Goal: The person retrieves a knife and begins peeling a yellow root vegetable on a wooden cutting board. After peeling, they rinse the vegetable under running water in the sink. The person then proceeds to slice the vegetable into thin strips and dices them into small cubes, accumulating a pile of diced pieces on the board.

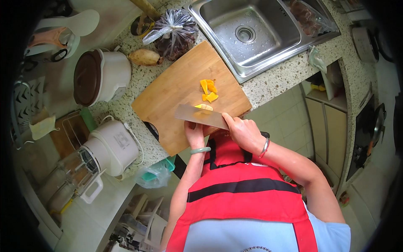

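Head view. I look straight down on a wooden board set askew on a speckled counter, with the sink just beyond its far corner. My right hand is closed around the handle end of a broad cleaver, forefinger laid along the spine; the blade lies across the near part of the board, its flat turned up toward the camera. My left hand sits just behind the blade, mostly hidden by it. I cannot tell how far its fingers are curled or whether they pin anything. A pale yellow slice shows at the blade's far edge, touching it. A small heap of orange-yellow chunks lies a little farther up the board, apart from the blade.

Around the board: a tied plastic bag of dark contents at the far corner, a brownish root beside it, a brown-lidded pot and a white cooker to the left.

Judgement: the step in hand is slicing, with several pieces already cut. The next stroke calls for the blade brought upright, the left fingertips kept back from the edge, and the piece held steady so that it cannot roll.
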Available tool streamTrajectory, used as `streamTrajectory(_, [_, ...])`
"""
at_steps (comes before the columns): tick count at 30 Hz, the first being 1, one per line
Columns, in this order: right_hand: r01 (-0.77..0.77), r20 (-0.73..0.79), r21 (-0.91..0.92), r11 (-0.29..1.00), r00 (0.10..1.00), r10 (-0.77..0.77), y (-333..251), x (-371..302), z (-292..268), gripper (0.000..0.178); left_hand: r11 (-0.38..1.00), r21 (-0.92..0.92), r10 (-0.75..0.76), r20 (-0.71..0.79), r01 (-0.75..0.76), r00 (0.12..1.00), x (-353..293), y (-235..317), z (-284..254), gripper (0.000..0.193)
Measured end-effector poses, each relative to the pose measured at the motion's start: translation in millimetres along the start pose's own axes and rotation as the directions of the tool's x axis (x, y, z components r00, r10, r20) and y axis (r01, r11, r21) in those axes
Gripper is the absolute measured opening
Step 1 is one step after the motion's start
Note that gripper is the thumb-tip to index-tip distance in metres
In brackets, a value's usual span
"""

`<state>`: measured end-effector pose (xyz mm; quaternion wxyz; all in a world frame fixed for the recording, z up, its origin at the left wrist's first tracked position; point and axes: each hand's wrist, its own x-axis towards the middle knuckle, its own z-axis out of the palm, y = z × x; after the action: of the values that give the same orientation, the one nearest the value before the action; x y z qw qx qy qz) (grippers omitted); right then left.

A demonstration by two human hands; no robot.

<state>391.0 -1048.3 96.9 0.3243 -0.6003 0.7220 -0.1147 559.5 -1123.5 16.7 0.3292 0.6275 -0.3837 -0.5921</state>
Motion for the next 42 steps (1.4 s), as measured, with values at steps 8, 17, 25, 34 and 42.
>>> streamTrajectory(8, [-0.005,0.06,-0.045,0.999,0.998,0.008,-7,-5,-6,0.047,0.99,0.103,-0.092,-0.057,0.098,0.994,-4,3,-1,0.028])
streamTrajectory(17, [-0.044,0.059,-0.147,0.988,0.997,0.053,-19,-2,-2,0.044,0.992,0.053,-0.114,-0.057,0.117,0.992,-10,12,3,0.024])
streamTrajectory(25, [-0.025,0.013,-0.177,0.984,1.0,0.028,-25,4,9,0.045,0.992,0.121,-0.04,-0.028,0.043,0.999,-4,-9,-4,0.029])
streamTrajectory(34, [0.037,0.026,-0.047,0.998,0.999,-0.036,-30,32,-4,0.02,0.99,-0.108,-0.088,0.013,0.089,0.996,-1,6,4,0.026])
streamTrajectory(42, [-0.074,0.156,-0.042,0.996,0.985,0.079,-16,15,-15,0.015,0.999,0.033,0.013,0.004,-0.013,1.0,-3,-4,1,0.027])
